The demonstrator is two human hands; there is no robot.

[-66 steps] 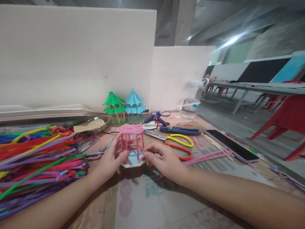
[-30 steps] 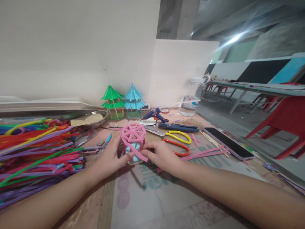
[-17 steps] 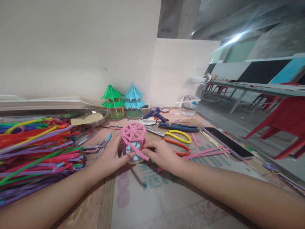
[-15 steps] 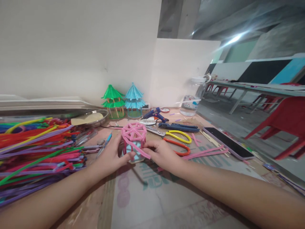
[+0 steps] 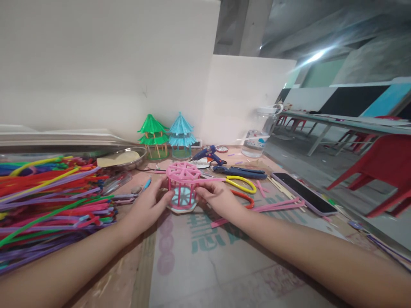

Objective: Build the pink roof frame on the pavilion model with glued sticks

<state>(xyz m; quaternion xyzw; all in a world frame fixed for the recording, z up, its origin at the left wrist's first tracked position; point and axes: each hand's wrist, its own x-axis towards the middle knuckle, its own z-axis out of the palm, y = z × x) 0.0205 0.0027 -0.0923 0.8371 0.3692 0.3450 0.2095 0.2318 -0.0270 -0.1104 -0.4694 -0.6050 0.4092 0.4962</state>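
Note:
Between my hands stands a small pink pavilion model (image 5: pixel 183 172), with a spoked top ring, thin posts and a light blue base (image 5: pixel 182 208). My left hand (image 5: pixel 152 203) grips its left side, thumb toward the front post. On the right side, the fingers of my right hand (image 5: pixel 213 194) pinch a post near the base. A loose pink pipe cleaner end (image 5: pixel 210 181) sticks out rightward from the top ring, above my right hand. Scissors with yellow and orange handles (image 5: pixel 242 185) lie just beyond my right hand, partly hidden by it.
Bundles of coloured pipe cleaners (image 5: pixel 54 201) cover the left. Behind stand a green pavilion (image 5: pixel 154 137), a blue pavilion (image 5: pixel 181 132), a glue gun (image 5: pixel 210 155), pliers (image 5: pixel 239 172) and a water bottle (image 5: pixel 255 137). A phone (image 5: pixel 303 192) and pink strips (image 5: pixel 279 205) lie right.
The pavilion has been turned and tipped more upright, so its posts and base show. Its loose pink strip has swung from pointing toward me to pointing right.

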